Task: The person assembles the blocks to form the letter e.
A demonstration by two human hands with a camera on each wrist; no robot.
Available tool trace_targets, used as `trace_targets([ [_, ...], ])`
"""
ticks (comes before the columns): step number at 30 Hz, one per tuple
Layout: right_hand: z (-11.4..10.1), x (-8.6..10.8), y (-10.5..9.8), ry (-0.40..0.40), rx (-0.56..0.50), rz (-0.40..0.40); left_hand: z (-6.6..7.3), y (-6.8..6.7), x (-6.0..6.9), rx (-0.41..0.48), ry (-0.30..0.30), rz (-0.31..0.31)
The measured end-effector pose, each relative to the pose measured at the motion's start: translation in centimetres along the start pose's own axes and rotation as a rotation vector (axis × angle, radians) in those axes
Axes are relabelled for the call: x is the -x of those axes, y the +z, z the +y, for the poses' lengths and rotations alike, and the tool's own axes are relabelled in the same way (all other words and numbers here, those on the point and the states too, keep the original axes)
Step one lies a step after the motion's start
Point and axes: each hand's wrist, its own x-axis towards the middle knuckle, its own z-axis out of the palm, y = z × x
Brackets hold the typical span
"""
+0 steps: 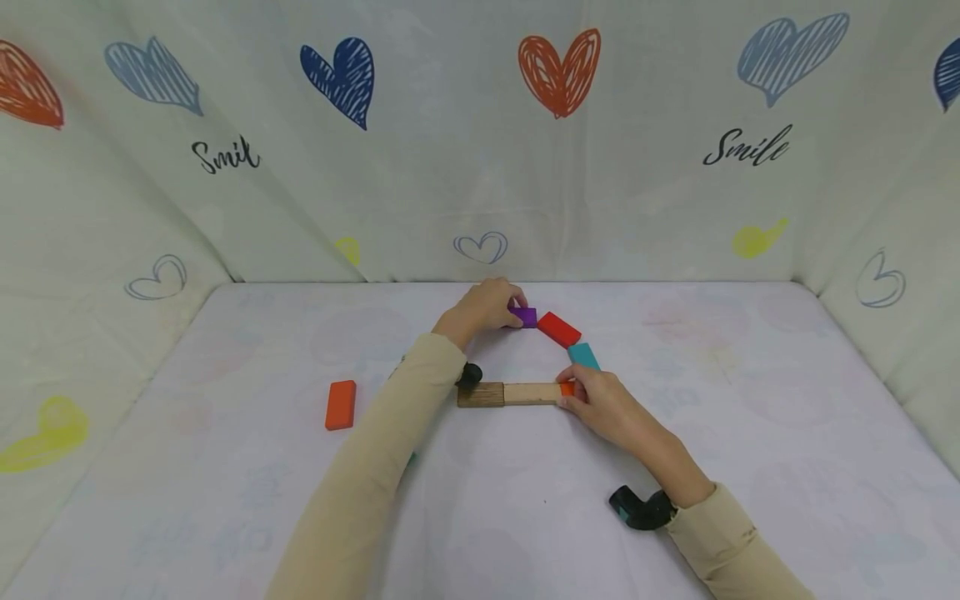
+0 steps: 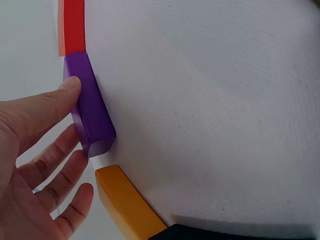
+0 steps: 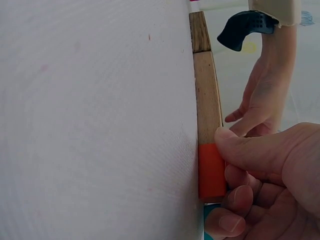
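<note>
My left hand (image 1: 483, 308) holds a purple block (image 1: 528, 317) at the far side of the table, its thumb against the block's edge in the left wrist view. The purple block meets a red block (image 1: 559, 329) at one end. An amber block (image 2: 127, 200) lies just off its other end, hidden in the head view. My right hand (image 1: 611, 408) pinches an orange block (image 3: 212, 170) between thumb and fingers, at the end of a straight row with a plain wood block (image 1: 531, 394) and a darker wood block (image 1: 481, 395). A teal block (image 1: 583, 356) lies just beyond that hand.
A separate red-orange block (image 1: 341, 405) lies to the left. A sliver of a green thing (image 1: 412, 459) shows beside my left sleeve. Black wrist devices (image 1: 642, 508) sit at both cuffs. A printed curtain (image 1: 480, 167) stands behind the white tabletop (image 1: 510, 500).
</note>
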Motion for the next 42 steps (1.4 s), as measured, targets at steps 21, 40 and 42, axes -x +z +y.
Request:
trace_targets([
  [21,-0.2,0.0,0.1,-0.001,0.013,0.009,0.3,0.2,-0.5,-0.045,0.020,0.049],
  [40,-0.2,0.2,0.1,-0.008,0.010,0.018,-2.0,-1.3,1.0,0.123,-0.141,0.109],
  [42,-0.1,0.2,0.0,-0.015,0.008,0.021,-2.9,-1.6,1.4,0.124,-0.208,0.117],
])
